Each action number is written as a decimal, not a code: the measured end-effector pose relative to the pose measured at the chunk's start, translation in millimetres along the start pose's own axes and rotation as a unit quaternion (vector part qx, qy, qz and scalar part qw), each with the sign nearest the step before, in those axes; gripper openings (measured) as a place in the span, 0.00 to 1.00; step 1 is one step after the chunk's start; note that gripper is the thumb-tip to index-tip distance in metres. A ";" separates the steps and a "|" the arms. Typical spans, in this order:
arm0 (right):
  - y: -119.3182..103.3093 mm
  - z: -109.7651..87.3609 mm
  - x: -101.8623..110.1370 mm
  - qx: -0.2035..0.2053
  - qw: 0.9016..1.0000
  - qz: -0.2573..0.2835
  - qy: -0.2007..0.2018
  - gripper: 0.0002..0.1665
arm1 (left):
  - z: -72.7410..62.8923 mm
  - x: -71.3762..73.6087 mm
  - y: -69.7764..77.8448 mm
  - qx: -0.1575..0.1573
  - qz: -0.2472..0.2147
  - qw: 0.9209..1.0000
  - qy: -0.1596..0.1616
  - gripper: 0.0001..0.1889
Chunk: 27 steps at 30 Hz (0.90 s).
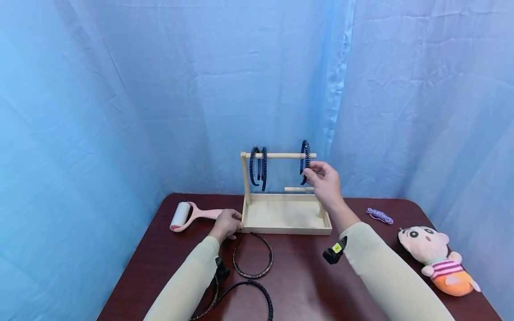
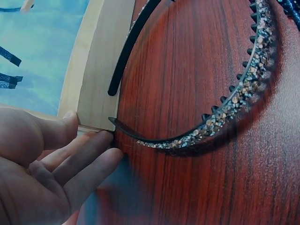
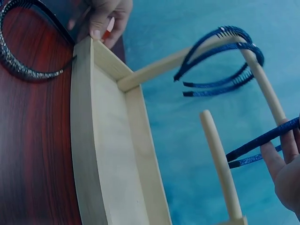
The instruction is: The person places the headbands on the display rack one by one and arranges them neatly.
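My right hand (image 1: 327,185) pinches a dark blue toothed headband (image 1: 306,151), which hangs around the upper rod (image 1: 283,155) of a wooden stand (image 1: 286,231) near the rod's free end. Two similar headbands (image 1: 263,167) hang close together near the upright at the other end. At the stand's front left corner, my left hand (image 1: 226,224) grips the tray wall, thumb on top and fingers along the outside. Just in front lies a glittery black headband (image 2: 253,75), its tips close to the tray's front wall. A shorter lower rod (image 3: 218,159) of the stand holds nothing.
Left of the stand lies a pink-handled lint roller (image 1: 180,216). More headbands (image 1: 263,290) rest near the front of the dark red table (image 1: 305,276), partly behind my left sleeve. On the right are a bundle of purple cord (image 1: 379,216) and a plush doll (image 1: 437,261). Blue curtains (image 1: 180,89) hang behind.
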State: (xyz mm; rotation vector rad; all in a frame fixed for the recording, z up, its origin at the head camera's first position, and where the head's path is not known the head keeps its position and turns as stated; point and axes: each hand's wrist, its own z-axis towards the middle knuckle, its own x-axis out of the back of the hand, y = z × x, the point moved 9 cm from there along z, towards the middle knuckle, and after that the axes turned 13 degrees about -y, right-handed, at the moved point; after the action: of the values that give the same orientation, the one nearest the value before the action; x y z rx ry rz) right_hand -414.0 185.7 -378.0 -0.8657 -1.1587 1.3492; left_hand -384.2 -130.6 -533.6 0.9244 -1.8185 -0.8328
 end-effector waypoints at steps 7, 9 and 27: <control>6.5 8.9 -33.1 -0.018 0.999 -0.014 -0.026 0.20 | 0.1 -0.4 -1.7 0.007 0.005 1.000 0.003 0.16; 6.9 11.1 -41.0 -0.019 0.999 -0.008 -0.028 0.19 | 0.3 -0.6 -2.1 0.008 0.008 1.000 0.004 0.15; 19.3 26.2 -80.8 -0.045 0.997 0.023 -0.053 0.17 | 0.7 -0.8 -2.4 0.020 0.001 1.000 0.003 0.15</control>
State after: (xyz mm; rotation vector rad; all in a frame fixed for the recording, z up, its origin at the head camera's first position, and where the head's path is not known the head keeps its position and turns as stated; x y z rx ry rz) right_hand -433.8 103.7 -399.6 -0.8981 -1.2967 1.4029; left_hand -384.0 -131.0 -536.2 0.9489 -1.8363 -0.7952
